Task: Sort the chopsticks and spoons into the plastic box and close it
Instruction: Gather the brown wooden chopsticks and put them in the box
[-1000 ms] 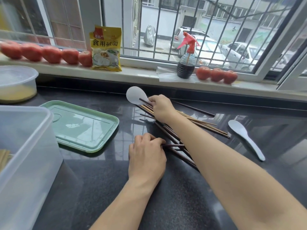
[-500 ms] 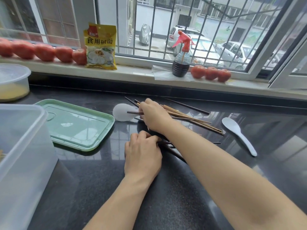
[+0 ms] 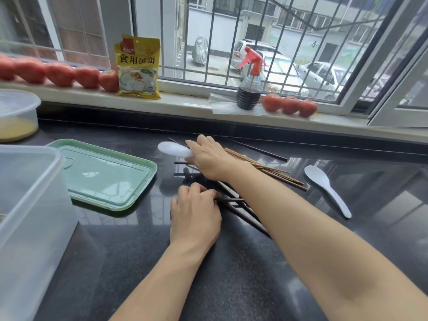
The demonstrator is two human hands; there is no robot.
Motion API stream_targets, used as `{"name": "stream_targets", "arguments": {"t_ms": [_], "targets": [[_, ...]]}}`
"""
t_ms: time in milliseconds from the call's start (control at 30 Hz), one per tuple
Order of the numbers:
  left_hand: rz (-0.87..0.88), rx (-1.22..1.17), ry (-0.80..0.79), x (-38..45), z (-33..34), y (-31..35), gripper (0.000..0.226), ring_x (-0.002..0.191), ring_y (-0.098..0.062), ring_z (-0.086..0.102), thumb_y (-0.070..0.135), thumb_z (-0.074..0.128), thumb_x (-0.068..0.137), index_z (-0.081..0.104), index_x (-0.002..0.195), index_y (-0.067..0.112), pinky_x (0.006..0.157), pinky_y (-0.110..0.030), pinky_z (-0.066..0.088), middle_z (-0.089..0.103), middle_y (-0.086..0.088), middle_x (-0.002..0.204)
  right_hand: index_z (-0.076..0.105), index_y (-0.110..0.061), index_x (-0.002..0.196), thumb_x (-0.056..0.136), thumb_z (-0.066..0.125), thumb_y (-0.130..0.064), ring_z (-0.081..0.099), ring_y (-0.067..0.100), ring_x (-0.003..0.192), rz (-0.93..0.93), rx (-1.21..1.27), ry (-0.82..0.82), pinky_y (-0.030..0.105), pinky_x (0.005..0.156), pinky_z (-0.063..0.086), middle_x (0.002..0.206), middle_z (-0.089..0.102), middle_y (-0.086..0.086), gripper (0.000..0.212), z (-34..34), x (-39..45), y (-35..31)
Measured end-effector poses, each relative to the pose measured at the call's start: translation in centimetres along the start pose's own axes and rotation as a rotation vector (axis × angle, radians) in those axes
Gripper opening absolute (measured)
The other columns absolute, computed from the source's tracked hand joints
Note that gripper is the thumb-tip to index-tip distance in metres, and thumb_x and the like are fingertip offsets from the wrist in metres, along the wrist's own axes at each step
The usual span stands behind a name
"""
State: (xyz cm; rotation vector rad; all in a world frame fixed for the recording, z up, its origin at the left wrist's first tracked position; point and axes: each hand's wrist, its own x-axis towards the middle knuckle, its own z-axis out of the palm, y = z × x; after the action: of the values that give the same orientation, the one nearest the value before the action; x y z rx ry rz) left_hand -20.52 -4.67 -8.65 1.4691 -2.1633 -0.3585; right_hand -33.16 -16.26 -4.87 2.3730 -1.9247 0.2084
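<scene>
The black polished worktop (image 3: 254, 274) runs under a barred window with cars parked outside, and its sill carries rows of tomatoes (image 3: 60, 74), a yellow food packet (image 3: 138, 67) and a spray bottle of dark liquid (image 3: 249, 89). At the left edge stands the clear plastic box (image 3: 30, 205), open, with its green lid (image 3: 104, 172) lying flat just beside it and a round lidded tub (image 3: 16, 114) farther back. The chopsticks are loose on the worktop between the arms: a pale bamboo bundle (image 3: 266, 169) fanned toward the right, and dark chopsticks (image 3: 240, 212) crossing under the right forearm. The left hand (image 3: 194, 216) is curled, pinching the near ends of the dark chopsticks. The right hand (image 3: 208, 158) reaches across with fingers curled over the far ends, and it appears to grip a white spoon (image 3: 173, 149) as well, though blur makes that uncertain. A second white spoon (image 3: 326, 188) lies apart at the right. The step looks like gathering; it would go best by squaring the sticks' ends together against the worktop before lifting, so none slide out on the glossy surface, then carrying the bundle level to the box.
</scene>
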Motion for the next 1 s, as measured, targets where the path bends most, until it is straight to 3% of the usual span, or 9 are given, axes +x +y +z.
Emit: {"name": "stream_targets", "arguments": {"t_ms": [100, 167, 200, 300, 467, 633, 833, 900, 1000], "targets": [[0.025, -0.019, -0.001, 0.1, 0.1, -0.3, 0.035, 0.114, -0.023, 0.047, 0.026, 0.049, 0.098, 0.070, 0.123, 0.038, 0.091, -0.038, 0.040, 0.061, 0.008, 0.120, 0.057, -0.008, 0.127, 0.105, 0.046, -0.019, 0.051, 0.027, 0.088, 0.114, 0.197, 0.474, 0.052, 0.082, 0.047, 0.107, 0.054, 0.014, 0.027, -2.2, -1.8, 1.4], [0.036, -0.049, 0.002, 0.2, -0.1, -0.4, 0.033, 0.112, -0.021, 0.048, 0.026, 0.049, 0.100, 0.071, 0.122, 0.036, 0.089, -0.036, 0.040, 0.062, 0.008, 0.119, 0.047, -0.029, 0.140, 0.107, 0.037, -0.022, 0.055, 0.023, 0.081, 0.396, 0.229, 0.607, 0.047, 0.072, 0.050, 0.104, 0.054, 0.009, 0.036, -4.4, -4.9, 4.3], [0.039, -0.058, 0.004, 0.2, -0.2, -0.4, 0.032, 0.111, -0.021, 0.048, 0.027, 0.050, 0.100, 0.072, 0.121, 0.036, 0.088, -0.036, 0.039, 0.063, 0.008, 0.118, 0.042, -0.036, 0.143, 0.106, 0.037, -0.022, 0.058, 0.028, 0.084, 0.569, 0.182, 0.559, 0.044, 0.072, 0.047, 0.107, 0.053, 0.009, 0.040, -5.0, -7.0, 6.7], [0.047, -0.058, 0.010, 0.1, -0.3, -0.4, 0.030, 0.110, -0.022, 0.049, 0.027, 0.050, 0.102, 0.072, 0.121, 0.035, 0.086, -0.038, 0.039, 0.064, 0.005, 0.117, 0.049, -0.009, 0.133, 0.101, 0.047, -0.021, 0.057, 0.046, 0.108, 1.062, 0.032, 0.226, 0.047, 0.086, 0.044, 0.125, 0.045, 0.020, 0.035, -6.1, -15.3, 13.8], [0.053, -0.083, 0.021, -0.1, -0.4, -0.2, 0.028, 0.108, -0.027, 0.052, 0.026, 0.052, 0.102, 0.073, 0.119, 0.033, 0.085, -0.041, 0.041, 0.067, 0.001, 0.115, 0.047, -0.002, 0.141, 0.099, 0.049, -0.015, 0.044, 0.042, 0.131, 1.414, 0.019, -0.031, 0.046, 0.106, 0.040, 0.145, 0.037, 0.021, 0.044, -4.9, -24.2, 18.9], [0.046, -0.221, 0.051, -0.1, -0.4, -0.5, 0.026, 0.104, -0.031, 0.061, 0.018, 0.052, 0.102, 0.074, 0.114, 0.027, 0.086, -0.044, 0.049, 0.073, -0.001, 0.110, 0.052, -0.007, 0.139, 0.097, 0.050, -0.011, 0.033, 0.038, 0.136, 1.402, 0.027, -0.055, 0.045, 0.108, 0.035, 0.149, 0.037, 0.017, 0.042, -4.5, -25.1, 18.4], [-0.302, -1.027, 0.121, -0.5, -3.2, -0.3, 0.012, 0.089, -0.018, 0.070, 0.019, 0.042, 0.109, 0.051, 0.106, 0.027, 0.056, -0.054, 0.061, 0.073, 0.001, 0.094, 0.071, -0.013, 0.115, 0.094, 0.053, -0.002, 0.056, 0.028, 0.111, 0.839, 0.199, 0.472, 0.031, 0.094, 0.041, 0.117, 0.058, 0.009, 0.030, -5.9, -23.8, 9.1], [-0.417, -1.228, 0.095, -0.4, -3.8, -0.3, 0.013, 0.078, -0.019, 0.072, 0.013, 0.039, 0.108, 0.049, 0.105, 0.022, 0.054, -0.050, 0.061, 0.073, -0.004, 0.090, 0.073, -0.020, 0.101, 0.094, 0.063, -0.012, 0.058, 0.015, 0.094, 0.593, 0.271, 0.357, 0.029, 0.086, 0.045, 0.098, 0.062, -0.005, 0.015, -5.4, -23.4, 4.4], [-0.530, -1.614, 0.000, -0.7, -4.4, 0.2, 0.020, 0.057, -0.021, 0.060, -0.001, 0.035, 0.101, 0.048, 0.097, 0.015, 0.063, -0.039, 0.057, 0.059, -0.007, 0.066, 0.069, -0.026, 0.110, 0.098, 0.062, -0.031, 0.053, 0.014, 0.099, 0.318, 0.140, 0.164, 0.030, 0.088, 0.046, 0.103, 0.060, -0.011, 0.015, -3.5, -22.9, -0.5]]}}
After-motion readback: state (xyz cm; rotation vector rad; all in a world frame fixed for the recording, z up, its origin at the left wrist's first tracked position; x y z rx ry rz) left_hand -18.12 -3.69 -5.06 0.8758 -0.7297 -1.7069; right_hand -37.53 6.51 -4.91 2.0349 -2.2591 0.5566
